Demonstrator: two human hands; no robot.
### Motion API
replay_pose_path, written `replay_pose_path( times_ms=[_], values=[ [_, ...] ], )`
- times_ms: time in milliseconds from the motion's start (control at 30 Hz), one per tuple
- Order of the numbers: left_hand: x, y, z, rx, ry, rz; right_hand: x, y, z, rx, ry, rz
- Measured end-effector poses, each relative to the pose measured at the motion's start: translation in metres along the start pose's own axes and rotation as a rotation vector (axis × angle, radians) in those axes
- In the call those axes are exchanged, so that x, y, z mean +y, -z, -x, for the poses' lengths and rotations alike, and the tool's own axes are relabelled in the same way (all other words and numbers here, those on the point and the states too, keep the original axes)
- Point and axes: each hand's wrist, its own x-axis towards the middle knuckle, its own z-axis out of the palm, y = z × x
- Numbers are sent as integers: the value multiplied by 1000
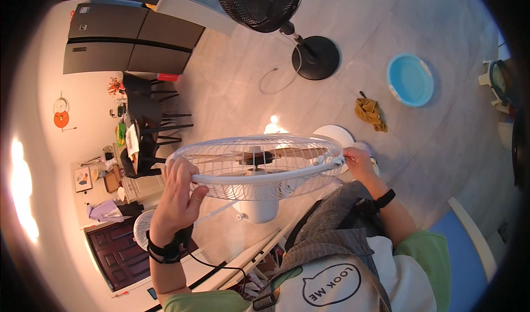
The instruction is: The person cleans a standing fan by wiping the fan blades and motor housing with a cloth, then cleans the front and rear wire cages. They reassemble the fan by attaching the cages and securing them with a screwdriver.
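In front of me stands a white pedestal fan, its wire guard (265, 179) closed around brown blades (296, 153). The white motor housing (258, 206) shows below the guard. My left hand (180, 192) grips the guard's rim at the left, thumb under the rim and fingers over it. At the opposite side my right hand (359, 163) pinches the rim beside a white clip (338, 160). Both wrists wear black bands. The fan's round white base (333, 136) rests on the floor behind the guard, partly hidden.
A black pedestal fan (315, 58) stands ahead with its cable on the tiles. Right of it are a blue basin (410, 80) and a crumpled brown cloth (369, 112). A dark table with chairs (143, 100) and a grey refrigerator (132, 38) are at the left.
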Motion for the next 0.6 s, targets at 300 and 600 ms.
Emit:
replay_pose_path(
  times_ms=[300, 600],
  values=[
    [-2, 2, 0, 6, -21, 5, -27, 17, -13, -85, 231, 202],
    [-13, -6, 0, 69, -7, 32, -16, 6, -14, -47, 52, 18]
  ],
)
